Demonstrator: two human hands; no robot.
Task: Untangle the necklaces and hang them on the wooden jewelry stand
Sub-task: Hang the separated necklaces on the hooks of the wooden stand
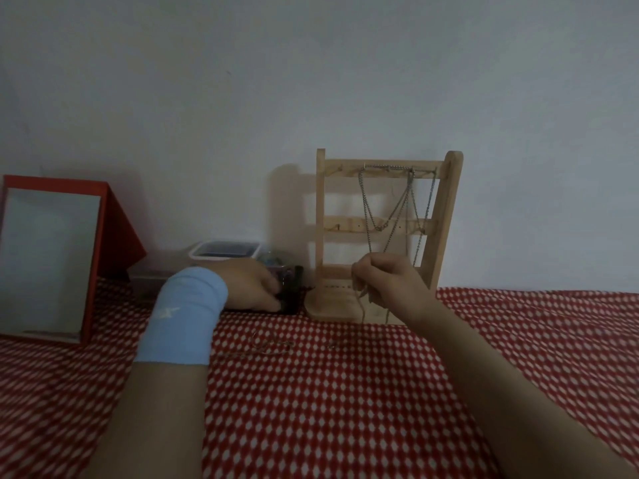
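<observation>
Necklaces [380, 216] hang on stand [446, 209]; right hand [390, 285] pinches one, left hand [249, 285] grips dark container [294, 292].

light: dim, bluish, from the right | shadow: wooden jewelry stand [446, 209] throws a soft one leftward on the far wall [242, 81] | focus: soft, grainy throughout | edges: darkened corners, slight wide-angle bending

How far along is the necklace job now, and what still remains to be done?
Done: several chains already hang from the top bar of the wooden stand. In hand: the right hand pinches one chain in front of the stand, while the left hand holds a dark box. Left: a thin tangled chain lies on the red tablecloth, not yet hung.
</observation>
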